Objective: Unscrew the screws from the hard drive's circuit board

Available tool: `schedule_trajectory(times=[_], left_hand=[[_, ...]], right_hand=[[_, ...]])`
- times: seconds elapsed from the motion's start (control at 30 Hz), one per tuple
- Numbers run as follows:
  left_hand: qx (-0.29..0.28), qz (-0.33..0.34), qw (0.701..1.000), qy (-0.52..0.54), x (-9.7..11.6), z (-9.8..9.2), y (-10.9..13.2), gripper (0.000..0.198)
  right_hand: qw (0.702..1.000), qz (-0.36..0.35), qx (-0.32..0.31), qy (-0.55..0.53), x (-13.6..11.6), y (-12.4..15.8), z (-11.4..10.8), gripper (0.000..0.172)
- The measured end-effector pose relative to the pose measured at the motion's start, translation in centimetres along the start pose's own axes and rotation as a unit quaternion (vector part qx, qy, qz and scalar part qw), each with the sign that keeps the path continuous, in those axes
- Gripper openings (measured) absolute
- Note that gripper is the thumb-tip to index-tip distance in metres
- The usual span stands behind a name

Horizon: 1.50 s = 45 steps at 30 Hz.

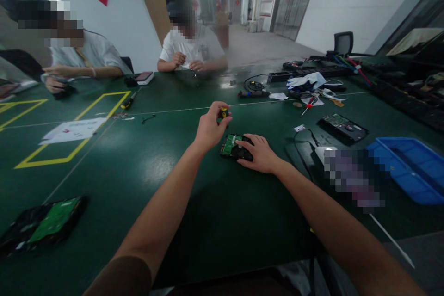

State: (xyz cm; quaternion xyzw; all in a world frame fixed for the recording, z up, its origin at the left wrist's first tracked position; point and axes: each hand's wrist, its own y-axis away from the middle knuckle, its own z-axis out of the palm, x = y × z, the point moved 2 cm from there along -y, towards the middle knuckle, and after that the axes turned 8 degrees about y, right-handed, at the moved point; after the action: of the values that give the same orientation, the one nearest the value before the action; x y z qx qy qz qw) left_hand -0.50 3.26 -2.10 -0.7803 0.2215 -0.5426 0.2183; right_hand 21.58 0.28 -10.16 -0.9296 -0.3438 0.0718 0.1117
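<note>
On our table [166, 203], our right hand [259, 153] rests on a drive [229, 145]; a tool [225, 113] sits in our left hand [210, 125]. We have a second drive [343, 128] at right, behind-left of a tray [425, 189], and paper [74, 130] behind a third drive [52, 222] at left.

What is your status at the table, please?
Left hand holding yellow-black tool. Right hand on hard drive, covering part. Green board up. No other obstruction seen.

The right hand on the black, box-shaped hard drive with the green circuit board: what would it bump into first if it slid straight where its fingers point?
Past the hard drive, probably the bare left hand holding a yellow-and-black tool handle, though how high that hand hovers is unclear.
</note>
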Motion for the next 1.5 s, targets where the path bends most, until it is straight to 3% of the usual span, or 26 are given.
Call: schedule_trajectory(times=[1.0, 1.2, 1.5], left_hand=[[0.006, 0.018, 0.998, -0.063, 0.9, -0.5, -0.3, 0.029], [0.029, 0.044, 0.995, -0.080, 1.5, -0.9, -0.3, 0.022], [0.018, 0.075, 0.990, -0.116, 2.0, -1.3, -0.5, 0.031]], right_hand=[[1.000, 0.002, 0.002, -0.001, 0.2, 0.1, 0.0, 0.071], [1.000, 0.000, 0.003, 0.004, 0.2, 0.1, 0.0, 0.070], [1.000, 0.005, -0.003, 0.004, 0.2, 0.1, 0.1, 0.071]])
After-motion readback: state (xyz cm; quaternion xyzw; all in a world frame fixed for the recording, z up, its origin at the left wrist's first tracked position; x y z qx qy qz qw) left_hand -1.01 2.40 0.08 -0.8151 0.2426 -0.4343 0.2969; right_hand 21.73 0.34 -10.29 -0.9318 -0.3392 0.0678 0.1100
